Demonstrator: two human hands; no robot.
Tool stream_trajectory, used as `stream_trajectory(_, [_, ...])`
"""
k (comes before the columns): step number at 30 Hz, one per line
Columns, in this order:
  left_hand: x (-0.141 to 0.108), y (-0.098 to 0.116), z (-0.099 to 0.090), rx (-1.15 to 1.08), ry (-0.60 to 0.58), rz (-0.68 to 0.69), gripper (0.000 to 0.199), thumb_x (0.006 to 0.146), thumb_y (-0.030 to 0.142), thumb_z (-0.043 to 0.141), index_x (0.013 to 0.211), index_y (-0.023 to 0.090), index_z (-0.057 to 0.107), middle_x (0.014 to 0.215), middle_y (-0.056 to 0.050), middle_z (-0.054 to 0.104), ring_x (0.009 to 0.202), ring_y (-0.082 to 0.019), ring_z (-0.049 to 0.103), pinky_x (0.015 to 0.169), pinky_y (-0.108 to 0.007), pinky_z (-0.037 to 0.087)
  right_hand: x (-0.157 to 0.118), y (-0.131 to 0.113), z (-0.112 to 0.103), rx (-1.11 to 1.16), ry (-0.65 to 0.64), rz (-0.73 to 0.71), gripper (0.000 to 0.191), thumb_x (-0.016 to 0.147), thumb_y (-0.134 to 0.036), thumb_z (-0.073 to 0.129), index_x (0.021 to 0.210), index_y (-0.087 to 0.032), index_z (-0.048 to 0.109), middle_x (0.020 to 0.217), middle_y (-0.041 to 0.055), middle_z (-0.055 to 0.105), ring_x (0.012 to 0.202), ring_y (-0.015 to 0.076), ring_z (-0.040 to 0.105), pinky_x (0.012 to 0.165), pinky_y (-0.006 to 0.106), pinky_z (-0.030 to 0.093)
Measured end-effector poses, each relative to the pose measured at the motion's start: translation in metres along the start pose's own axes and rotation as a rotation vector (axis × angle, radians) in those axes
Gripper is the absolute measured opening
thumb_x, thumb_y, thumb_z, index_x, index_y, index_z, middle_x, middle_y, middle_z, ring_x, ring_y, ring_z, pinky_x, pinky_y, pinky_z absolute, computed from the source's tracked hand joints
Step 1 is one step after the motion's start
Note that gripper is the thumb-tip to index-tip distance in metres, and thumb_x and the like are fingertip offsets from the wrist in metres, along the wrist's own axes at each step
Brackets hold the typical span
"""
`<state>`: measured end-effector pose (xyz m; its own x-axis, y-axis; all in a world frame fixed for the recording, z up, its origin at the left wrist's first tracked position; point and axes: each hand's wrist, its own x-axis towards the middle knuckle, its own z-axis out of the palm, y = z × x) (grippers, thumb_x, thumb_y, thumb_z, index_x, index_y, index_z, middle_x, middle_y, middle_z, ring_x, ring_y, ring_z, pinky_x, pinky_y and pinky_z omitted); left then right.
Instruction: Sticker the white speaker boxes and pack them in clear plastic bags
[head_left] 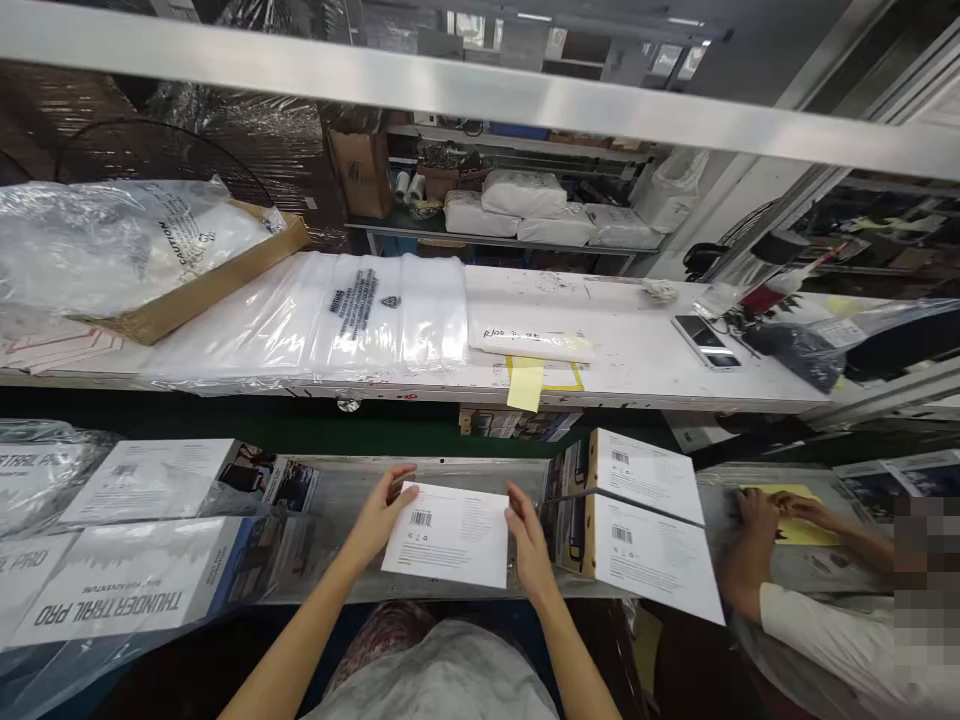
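Between my two hands is a white printed box (450, 540) with a barcode on its face. My left hand (381, 510) grips its left edge, thumb on the top corner. Along the right edge, the fingers of my right hand (529, 540) are closed against the side. To the right stand two similar white boxes (652, 540), side by side, with dark pictures on their ends. At the left lie several plastic-wrapped boxes (120, 580) marked "Thunder Trail Pro".
A shelf (630, 350) runs across in front, bearing a stack of clear plastic bags (397, 310), an open carton (217, 285) and a phone (705, 341). A metal bar (480, 95) crosses above. At the right, a co-worker's hands (780, 510) handle yellow paper (806, 520).
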<state>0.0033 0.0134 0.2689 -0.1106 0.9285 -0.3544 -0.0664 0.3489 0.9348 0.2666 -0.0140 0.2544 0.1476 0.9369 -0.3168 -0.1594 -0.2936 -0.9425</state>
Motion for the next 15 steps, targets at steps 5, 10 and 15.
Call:
stream_trajectory(5, [0.049,0.063,0.051,-0.082,-0.122,0.218,0.054,0.082,0.064,0.080,0.107,0.024,0.054,0.117,-0.014,0.077,0.110,-0.029,0.076,0.102,-0.048,0.055,0.085,-0.076,0.016,0.146,0.166,-0.151,0.059,0.080,-0.071,0.075,0.105,-0.030,0.041,0.116,0.0063,0.074,0.106,0.0275,0.077,0.092,0.050,0.064])
stream_trajectory(10, [0.078,0.096,0.111,-0.183,-0.260,0.148,0.060,0.082,0.065,0.081,0.101,0.025,0.041,0.107,-0.012,0.079,0.102,-0.026,0.080,0.103,-0.049,0.057,0.129,-0.109,0.037,0.172,0.238,-0.255,0.064,0.069,-0.066,0.082,0.093,-0.031,0.034,0.087,-0.0036,0.063,0.088,0.0237,0.073,0.069,0.041,0.067])
stream_trajectory(15, [0.086,0.097,0.129,-0.169,-0.238,0.196,0.059,0.084,0.063,0.080,0.104,0.027,0.038,0.094,-0.007,0.079,0.089,-0.025,0.080,0.089,-0.044,0.062,0.086,-0.091,0.036,0.060,0.139,-0.287,0.048,0.076,-0.058,0.079,0.093,-0.028,0.046,0.085,-0.0029,0.060,0.075,0.0213,0.069,0.054,0.035,0.061])
